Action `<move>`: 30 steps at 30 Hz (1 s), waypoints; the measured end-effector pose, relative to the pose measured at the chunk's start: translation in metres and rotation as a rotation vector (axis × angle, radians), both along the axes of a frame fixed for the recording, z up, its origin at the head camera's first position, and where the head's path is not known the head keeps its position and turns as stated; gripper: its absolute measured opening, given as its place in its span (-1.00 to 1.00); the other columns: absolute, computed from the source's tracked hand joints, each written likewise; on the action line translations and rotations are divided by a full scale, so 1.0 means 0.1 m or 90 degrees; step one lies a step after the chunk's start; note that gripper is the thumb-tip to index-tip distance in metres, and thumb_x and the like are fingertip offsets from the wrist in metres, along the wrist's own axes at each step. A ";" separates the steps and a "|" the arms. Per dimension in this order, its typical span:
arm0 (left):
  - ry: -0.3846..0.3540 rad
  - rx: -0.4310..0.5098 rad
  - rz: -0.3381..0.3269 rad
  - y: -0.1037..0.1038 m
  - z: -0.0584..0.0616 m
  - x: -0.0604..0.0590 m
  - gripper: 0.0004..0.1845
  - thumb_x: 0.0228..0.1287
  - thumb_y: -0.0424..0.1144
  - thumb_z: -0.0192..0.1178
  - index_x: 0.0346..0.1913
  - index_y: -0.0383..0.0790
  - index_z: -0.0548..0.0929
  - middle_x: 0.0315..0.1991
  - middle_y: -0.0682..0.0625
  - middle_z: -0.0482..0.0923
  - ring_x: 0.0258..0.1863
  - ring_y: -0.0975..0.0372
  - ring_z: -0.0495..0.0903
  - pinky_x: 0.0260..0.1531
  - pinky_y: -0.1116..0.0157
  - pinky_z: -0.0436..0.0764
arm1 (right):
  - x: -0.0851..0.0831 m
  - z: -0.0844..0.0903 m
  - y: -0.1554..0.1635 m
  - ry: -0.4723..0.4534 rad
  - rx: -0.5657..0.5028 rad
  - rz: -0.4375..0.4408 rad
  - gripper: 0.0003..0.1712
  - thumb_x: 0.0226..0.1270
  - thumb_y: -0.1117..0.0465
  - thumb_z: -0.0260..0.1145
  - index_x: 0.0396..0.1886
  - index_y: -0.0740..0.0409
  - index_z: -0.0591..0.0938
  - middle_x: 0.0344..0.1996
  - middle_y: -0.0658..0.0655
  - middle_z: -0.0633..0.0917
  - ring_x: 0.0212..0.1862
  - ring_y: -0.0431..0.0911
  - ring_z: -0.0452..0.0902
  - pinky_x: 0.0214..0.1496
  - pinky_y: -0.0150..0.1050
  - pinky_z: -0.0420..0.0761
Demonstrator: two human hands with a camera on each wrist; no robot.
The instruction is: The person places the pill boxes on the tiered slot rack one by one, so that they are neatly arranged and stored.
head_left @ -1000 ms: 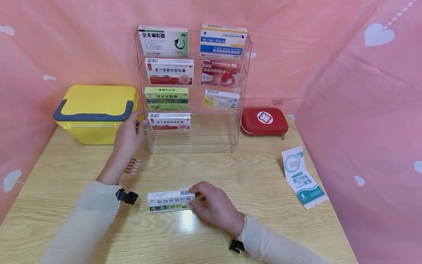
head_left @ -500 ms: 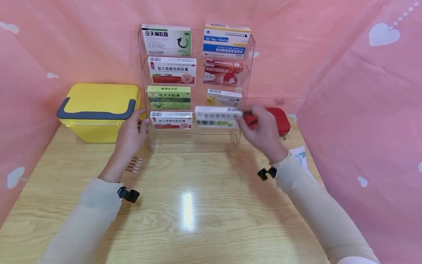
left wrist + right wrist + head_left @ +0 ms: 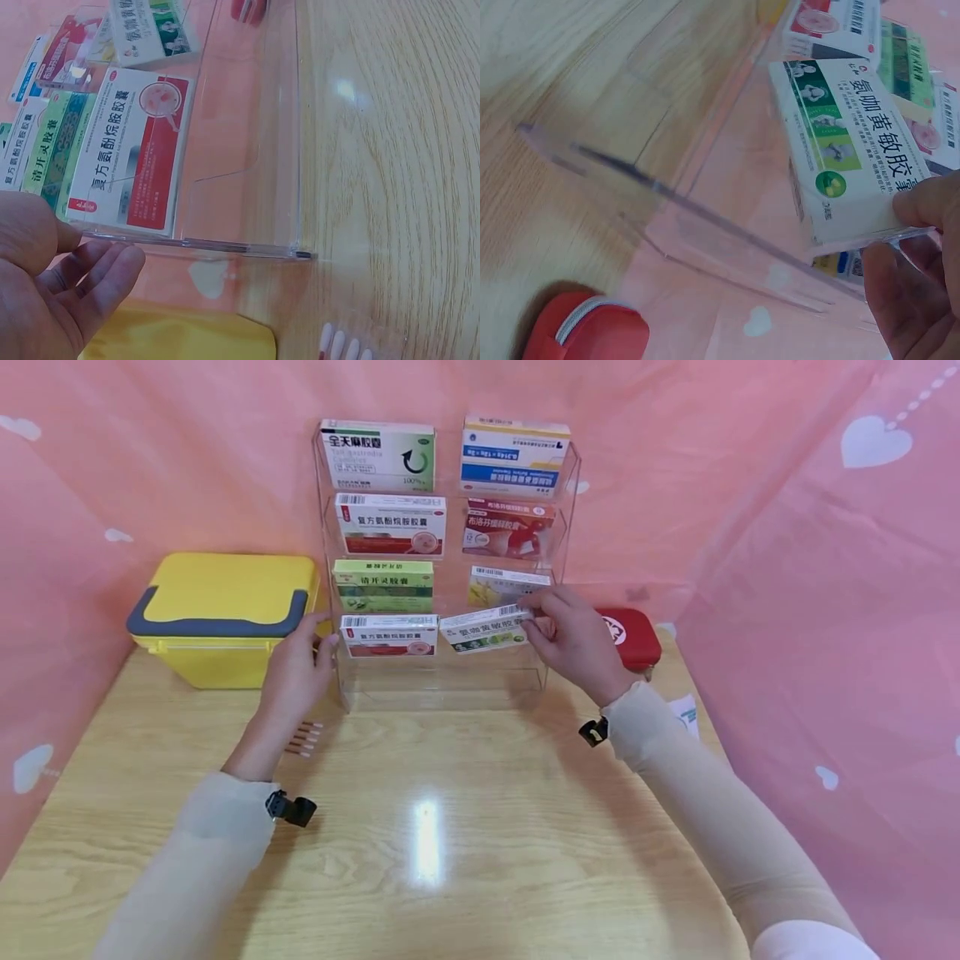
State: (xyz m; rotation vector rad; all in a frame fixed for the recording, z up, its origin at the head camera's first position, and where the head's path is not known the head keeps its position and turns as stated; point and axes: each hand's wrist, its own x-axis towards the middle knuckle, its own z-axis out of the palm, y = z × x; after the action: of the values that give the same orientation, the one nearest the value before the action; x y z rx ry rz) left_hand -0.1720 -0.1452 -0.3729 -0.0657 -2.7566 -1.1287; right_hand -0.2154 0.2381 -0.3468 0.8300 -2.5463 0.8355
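At the clear rack (image 3: pixel 558 539) on the tabletop (image 3: pixel 465 810), last slot getting filled.

My right hand (image 3: pixel 573 639) is pinching the green-and-white medicine box (image 3: pixel 486 628), tilted at the mouth of the bottom-right pocket, not seated yet I'd say. Left hand (image 3: pixel 296 672) has relaxed fingers resting against the rack's left edge, holding nothing. Seven other boxes already sit in their pockets, so by my guess it's nearly done.

Mock pharmacy: acrylic rack (image 3: pixel 558 527) of medicine boxes (image 3: pixel 390 523), pink backdrop (image 3: pixel 787 527).
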 end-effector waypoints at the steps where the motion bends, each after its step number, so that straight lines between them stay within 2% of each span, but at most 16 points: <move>1: -0.004 0.000 -0.001 0.00 -0.01 0.01 -0.55 0.61 -0.19 0.01 0.44 -0.23 0.39 -0.27 -0.17 0.55 -0.36 0.02 0.53 -0.42 0.11 0.53 | 0.01 -0.01 0.00 -0.003 0.010 -0.007 -0.57 0.24 0.29 0.53 0.10 0.09 0.66 0.06 0.03 0.60 0.03 -0.11 0.49 -0.01 -0.10 0.67; 8: 0.004 0.006 -0.006 0.00 -0.01 0.02 -0.56 0.61 -0.20 0.01 0.43 -0.24 0.40 -0.27 -0.17 0.54 -0.34 0.02 0.53 -0.40 0.11 0.53 | 0.05 -0.09 0.05 0.006 0.070 -0.046 -0.53 0.23 0.20 0.55 0.13 0.07 0.66 0.13 0.05 0.58 -0.07 -0.08 0.49 -0.10 -0.11 0.67; 11: 0.004 0.006 -0.005 0.00 0.00 0.02 -0.56 0.61 -0.20 0.00 0.43 -0.25 0.40 -0.27 -0.18 0.54 -0.35 0.02 0.53 -0.41 0.10 0.53 | 0.05 -0.11 0.06 0.007 0.083 -0.053 -0.52 0.24 0.19 0.54 0.15 0.10 0.66 0.15 0.06 0.57 -0.08 -0.08 0.50 -0.07 -0.10 0.67; 18: 0.007 0.001 -0.002 -0.01 0.00 0.03 -0.56 0.62 -0.20 -0.01 0.43 -0.27 0.40 -0.26 -0.18 0.56 -0.35 0.02 0.55 -0.41 0.10 0.54 | 0.04 -0.14 0.05 -0.002 0.083 -0.056 -0.57 0.27 0.20 0.51 0.13 0.14 0.67 0.12 0.09 0.59 -0.23 -0.06 0.47 -0.20 -0.13 0.63; 30: -0.001 0.006 -0.002 -0.01 -0.03 0.04 -0.55 0.62 -0.17 -0.01 0.44 -0.24 0.39 -0.25 -0.18 0.56 -0.34 0.02 0.54 -0.40 0.10 0.54 | 0.09 -0.16 0.06 -0.048 0.091 -0.086 -0.55 0.30 0.18 0.49 0.17 0.11 0.65 0.10 0.07 0.56 -0.15 -0.07 0.48 -0.12 -0.10 0.66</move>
State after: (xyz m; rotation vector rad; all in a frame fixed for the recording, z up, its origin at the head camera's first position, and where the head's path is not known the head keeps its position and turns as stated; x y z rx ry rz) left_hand -0.1676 -0.1466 -0.3755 -0.0684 -2.7524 -1.1435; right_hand -0.2065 0.2439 -0.3623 0.6683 -2.7194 0.6615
